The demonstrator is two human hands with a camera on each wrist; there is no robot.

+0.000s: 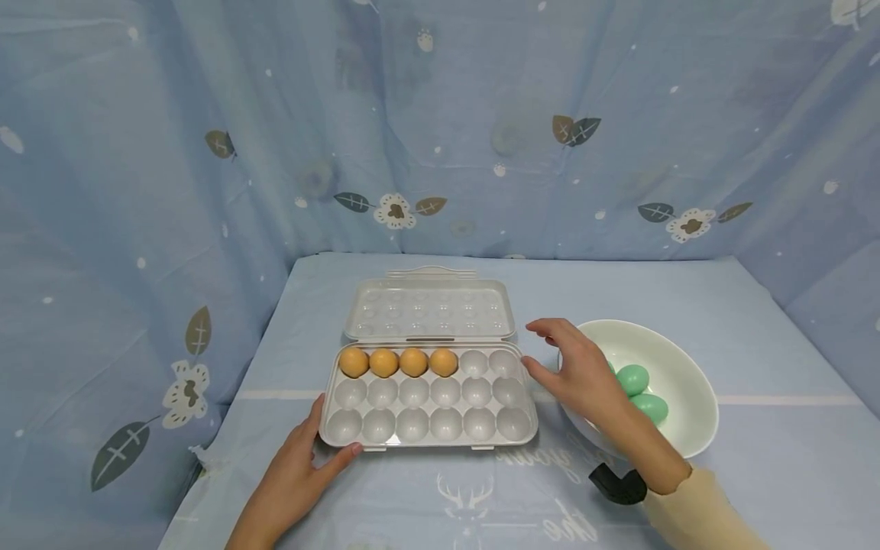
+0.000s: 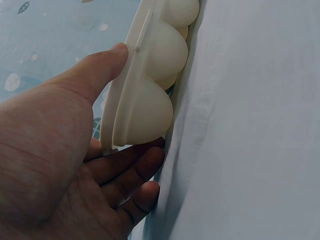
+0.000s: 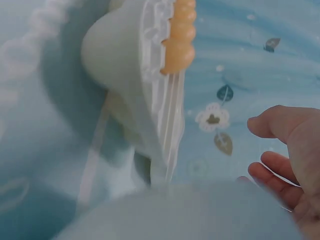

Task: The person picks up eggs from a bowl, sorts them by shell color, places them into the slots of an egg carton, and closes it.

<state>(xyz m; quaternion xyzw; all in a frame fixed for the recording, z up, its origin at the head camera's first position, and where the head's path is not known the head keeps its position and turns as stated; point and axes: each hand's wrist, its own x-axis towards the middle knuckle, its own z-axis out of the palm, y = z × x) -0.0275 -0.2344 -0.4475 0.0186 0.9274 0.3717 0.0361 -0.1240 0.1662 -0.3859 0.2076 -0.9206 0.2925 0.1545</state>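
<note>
An egg box (image 1: 429,393) lies with its clear lid (image 1: 431,309) folded back behind it. Several orange eggs (image 1: 413,362) fill the back row from the left; the two cups at that row's right end and both nearer rows hold nothing. My left hand (image 1: 292,470) holds the box's front left corner, thumb on the front rim (image 2: 120,55) and fingers along the left side. Fingers spread and with nothing between them, my right hand (image 1: 574,370) hovers between the box's right end and a white bowl (image 1: 690,382). Green eggs (image 1: 649,408) lie in the bowl, partly hidden by my right forearm.
A blue printed cloth (image 1: 467,500) covers the table, with a matching curtain (image 1: 440,130) rising behind and at the sides. A black curved piece (image 1: 619,485) sits by my right wrist, below the bowl's front rim. The bowl stands close to the box's right.
</note>
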